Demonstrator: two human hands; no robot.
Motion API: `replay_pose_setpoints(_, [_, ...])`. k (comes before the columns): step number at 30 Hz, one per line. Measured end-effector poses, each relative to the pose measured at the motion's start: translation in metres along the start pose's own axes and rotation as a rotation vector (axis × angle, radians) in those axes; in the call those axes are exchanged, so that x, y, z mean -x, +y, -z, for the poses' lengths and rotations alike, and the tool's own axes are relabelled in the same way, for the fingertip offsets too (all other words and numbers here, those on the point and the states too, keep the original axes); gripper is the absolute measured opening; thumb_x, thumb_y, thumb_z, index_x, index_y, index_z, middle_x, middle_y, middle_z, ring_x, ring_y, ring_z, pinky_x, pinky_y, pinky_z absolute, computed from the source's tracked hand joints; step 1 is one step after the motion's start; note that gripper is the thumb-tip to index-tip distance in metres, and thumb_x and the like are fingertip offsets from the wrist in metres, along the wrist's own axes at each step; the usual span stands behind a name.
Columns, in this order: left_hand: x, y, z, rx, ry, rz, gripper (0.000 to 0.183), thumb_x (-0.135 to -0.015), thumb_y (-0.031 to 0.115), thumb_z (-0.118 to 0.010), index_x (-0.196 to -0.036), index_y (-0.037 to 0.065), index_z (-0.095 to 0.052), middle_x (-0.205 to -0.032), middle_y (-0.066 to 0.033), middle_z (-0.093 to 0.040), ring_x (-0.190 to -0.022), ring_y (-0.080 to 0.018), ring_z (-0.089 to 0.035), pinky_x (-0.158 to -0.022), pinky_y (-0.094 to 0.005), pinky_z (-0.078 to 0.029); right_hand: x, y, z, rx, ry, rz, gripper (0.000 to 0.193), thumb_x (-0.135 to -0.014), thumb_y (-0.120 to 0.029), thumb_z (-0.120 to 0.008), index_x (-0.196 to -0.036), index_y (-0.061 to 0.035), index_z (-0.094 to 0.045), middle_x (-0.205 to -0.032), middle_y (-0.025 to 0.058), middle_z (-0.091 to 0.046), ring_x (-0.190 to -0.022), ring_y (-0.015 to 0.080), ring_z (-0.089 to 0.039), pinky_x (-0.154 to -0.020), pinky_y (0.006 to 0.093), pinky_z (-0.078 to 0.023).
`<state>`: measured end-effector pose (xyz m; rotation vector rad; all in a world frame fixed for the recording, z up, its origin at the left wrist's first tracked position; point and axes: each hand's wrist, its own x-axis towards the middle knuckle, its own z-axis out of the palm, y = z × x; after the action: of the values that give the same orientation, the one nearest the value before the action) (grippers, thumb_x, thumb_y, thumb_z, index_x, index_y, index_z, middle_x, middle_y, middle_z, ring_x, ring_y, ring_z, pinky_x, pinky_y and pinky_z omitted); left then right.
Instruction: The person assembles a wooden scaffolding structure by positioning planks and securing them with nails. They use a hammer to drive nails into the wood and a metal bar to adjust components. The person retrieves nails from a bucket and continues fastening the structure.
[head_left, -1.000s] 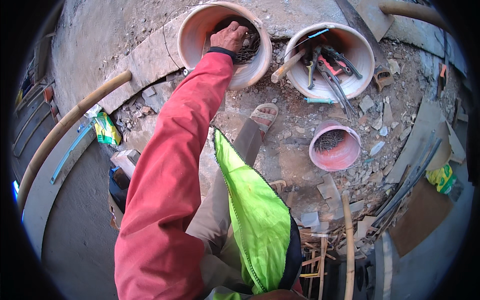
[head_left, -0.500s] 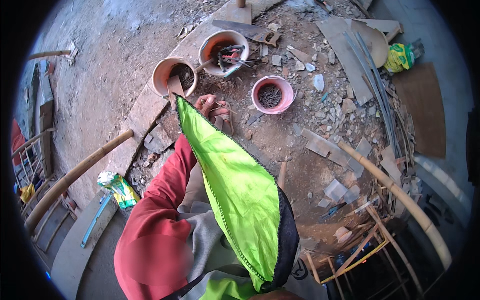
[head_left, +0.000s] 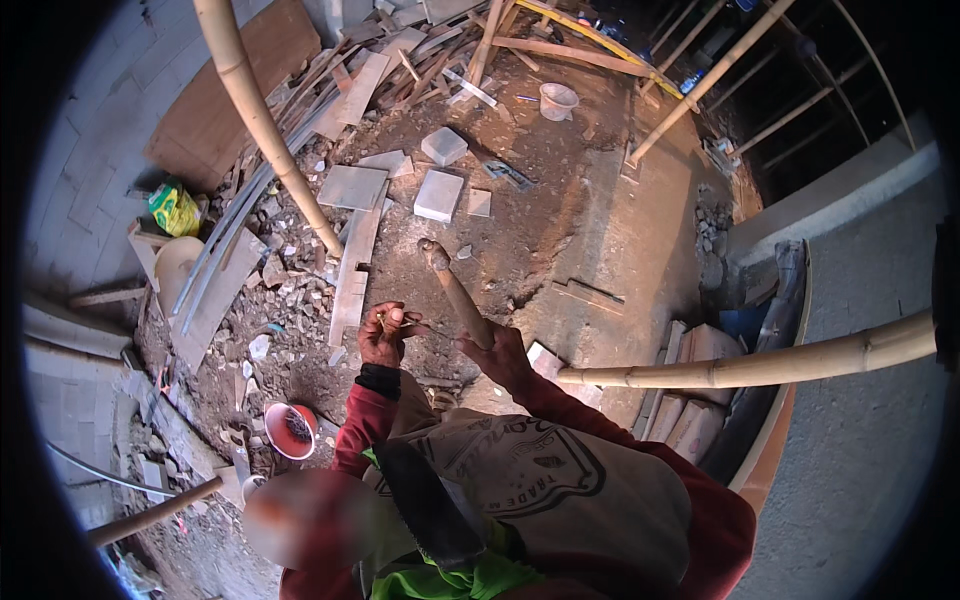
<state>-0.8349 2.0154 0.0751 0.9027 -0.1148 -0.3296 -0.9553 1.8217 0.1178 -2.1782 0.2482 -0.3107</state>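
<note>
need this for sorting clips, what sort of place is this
Most likely a building site: bamboo poles like scaffolding, broken tiles and rubble on bare ground, a pile of planks.

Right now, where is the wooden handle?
In the head view, the wooden handle is near the middle, gripped by the right hand and tilted up-left, beside the left hand.
</note>
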Motion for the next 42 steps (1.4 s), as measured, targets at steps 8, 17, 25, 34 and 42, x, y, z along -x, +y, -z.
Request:
replay_pose_setpoints(8, [-0.140,-0.169,-0.217,-0.112,-0.336,0.505,0.035,-0.096,0.020,-0.070,-0.121,-0.002,-0.058,-0.105,-0.0217,-0.070,-0.090,-0.0316,-0.074,-0.081,-0.0393,-0.061,-0.072,0.138,0.161,-0.214,0.334,-0.491,0.012,-0.087,-0.011,-0.075,-0.084,-0.0017,-0.068,-0.060,-0.0017,-0.057,-0.052,0.0053,-0.048,-0.047,0.0272,-0.037])
replay_pose_setpoints(17, [-0.359,-0.383,-0.482,-0.267,-0.982,0.801,0.030,-0.088,0.007,-0.075,-0.113,-0.003,-0.064,-0.106,-0.0127,-0.072,-0.101,-0.0254,-0.071,-0.091,-0.0376,-0.055,-0.215,0.308,0.375,-0.541,0.798,-0.686,0.011,-0.088,-0.012,-0.073,-0.084,-0.0026,-0.069,-0.065,-0.0015,-0.058,-0.052,0.0045,-0.048,-0.046,0.0264,-0.037])
replay_pose_setpoints(25, [-0.447,-0.574,-0.754,-0.230,-1.202,0.813,0.020,-0.095,0.003,-0.069,-0.113,0.000,-0.062,-0.095,-0.0087,-0.070,-0.088,-0.0172,-0.070,-0.082,-0.0330,-0.057,-0.203,0.518,0.556,-0.259,1.374,-0.757,0.018,-0.082,-0.010,-0.077,-0.073,-0.0040,-0.063,-0.057,0.0008,-0.058,-0.047,0.0091,-0.053,-0.042,0.0267,-0.040])
replay_pose_setpoints(34, [-0.601,-0.803,-0.917,-0.407,-0.423,1.205,0.019,-0.099,0.020,-0.063,-0.113,0.013,-0.051,-0.108,-0.0244,-0.070,-0.087,-0.0421,-0.074,-0.038,-0.0341,-0.045,-0.218,0.825,0.788,-0.384,1.306,-1.241,0.022,-0.073,-0.021,-0.076,-0.067,-0.0065,-0.062,-0.053,0.0037,-0.057,-0.038,0.0139,-0.051,-0.033,0.0298,-0.039])
replay_pose_setpoints(42, [-0.664,-0.931,-1.154,-0.209,-0.455,1.110,0.032,-0.091,0.003,-0.064,-0.121,-0.001,-0.053,-0.104,-0.0268,-0.065,-0.098,-0.0388,-0.069,-0.070,-0.0510,-0.064,-0.337,0.936,1.064,-0.238,1.105,-1.273,0.017,-0.076,-0.017,-0.077,-0.077,-0.0055,-0.064,-0.057,0.0018,-0.059,-0.041,0.0130,-0.053,-0.037,0.0316,-0.043])
